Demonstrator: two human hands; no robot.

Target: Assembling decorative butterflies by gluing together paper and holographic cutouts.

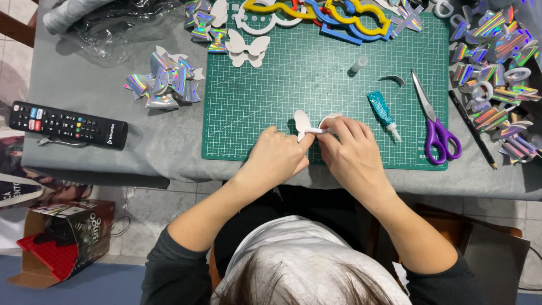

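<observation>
Both my hands meet over the near edge of the green cutting mat (316, 73). My left hand (276, 158) and my right hand (350, 152) pinch a white bow-shaped foam piece (302, 122) between their fingertips, with a thin white strip wrapped around its middle. One rounded lobe sticks up to the left of my fingers; the other is mostly hidden under my right hand. A small teal glue tube (383, 113) lies on the mat just right of my right hand.
Purple-handled scissors (435, 124) and a dark pencil (472, 129) lie at the right. Holographic bows are piled at the left (164, 82) and the right (497, 56). White butterfly cutouts (247, 48), coloured templates (339, 17), a black remote control (68, 124) and clear plastic (113, 28) lie around.
</observation>
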